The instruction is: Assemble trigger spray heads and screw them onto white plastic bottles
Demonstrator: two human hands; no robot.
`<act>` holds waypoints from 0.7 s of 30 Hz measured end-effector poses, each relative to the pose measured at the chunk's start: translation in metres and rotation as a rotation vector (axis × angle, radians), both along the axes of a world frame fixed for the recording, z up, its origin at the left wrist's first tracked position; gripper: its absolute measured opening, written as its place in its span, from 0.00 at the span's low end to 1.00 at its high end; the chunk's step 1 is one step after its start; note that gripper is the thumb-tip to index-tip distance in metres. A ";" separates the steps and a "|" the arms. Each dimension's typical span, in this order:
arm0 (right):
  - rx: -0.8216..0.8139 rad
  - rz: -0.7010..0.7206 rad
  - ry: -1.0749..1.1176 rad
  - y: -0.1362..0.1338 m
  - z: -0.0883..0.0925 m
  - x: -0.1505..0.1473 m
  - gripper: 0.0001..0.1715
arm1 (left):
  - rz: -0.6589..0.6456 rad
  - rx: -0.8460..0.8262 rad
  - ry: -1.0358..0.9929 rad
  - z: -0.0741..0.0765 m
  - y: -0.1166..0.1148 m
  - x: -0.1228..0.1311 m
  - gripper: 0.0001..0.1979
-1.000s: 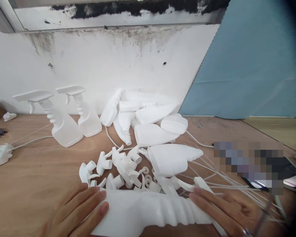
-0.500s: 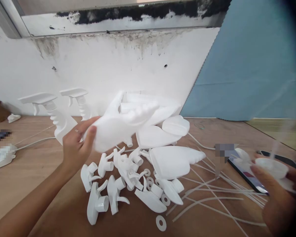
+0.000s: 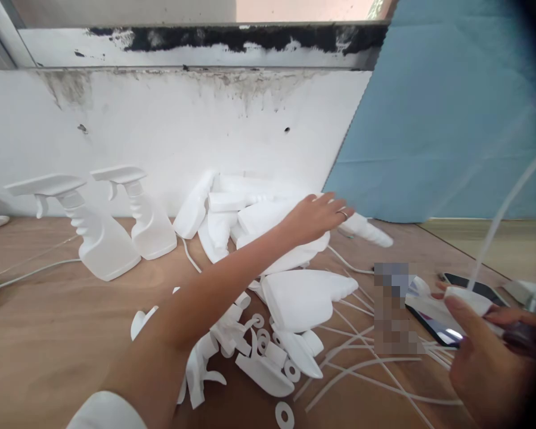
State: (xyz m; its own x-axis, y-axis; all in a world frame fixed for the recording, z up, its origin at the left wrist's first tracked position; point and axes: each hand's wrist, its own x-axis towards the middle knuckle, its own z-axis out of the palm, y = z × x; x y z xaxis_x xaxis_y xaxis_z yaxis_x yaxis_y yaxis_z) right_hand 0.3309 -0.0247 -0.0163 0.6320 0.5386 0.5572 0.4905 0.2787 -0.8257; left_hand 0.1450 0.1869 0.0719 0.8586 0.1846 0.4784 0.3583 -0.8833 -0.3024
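The left hand point(image 3: 315, 214) stretches to the middle of the frame and lies palm down, fingers extended, on a white plastic bottle point(image 3: 368, 232) atop the pile of white plastic bottles point(image 3: 250, 217) against the wall; whether it grips the bottle cannot be told. At lower right the right hand point(image 3: 482, 354) pinches a white plastic spray head point(image 3: 467, 296), its thin white dip tube point(image 3: 504, 214) slanting to the upper right. Two upright white spray bottles point(image 3: 115, 238) stand at the left on the brown wooden table point(image 3: 48, 333). Loose white trigger heads point(image 3: 259, 366) lie at lower centre.
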 end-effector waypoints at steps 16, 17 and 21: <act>-0.206 -0.050 0.041 -0.015 0.017 -0.080 0.16 | -0.107 -0.399 -0.145 -0.004 -0.089 -0.058 0.16; -0.204 -0.026 0.025 -0.016 0.016 -0.086 0.17 | -0.164 -0.543 -0.222 -0.007 -0.107 -0.074 0.15; -0.221 0.275 0.063 -0.018 0.012 -0.097 0.20 | -0.171 -1.074 -0.449 -0.028 -0.164 -0.133 0.11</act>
State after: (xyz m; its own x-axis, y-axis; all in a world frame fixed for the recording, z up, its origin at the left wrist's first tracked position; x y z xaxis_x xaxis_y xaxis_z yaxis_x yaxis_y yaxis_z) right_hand 0.2336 -0.0430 -0.0045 0.4761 0.7967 0.3724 0.3677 0.2044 -0.9072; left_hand 0.0123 0.0226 0.0443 0.7054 0.5757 0.4135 0.0949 -0.6548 0.7498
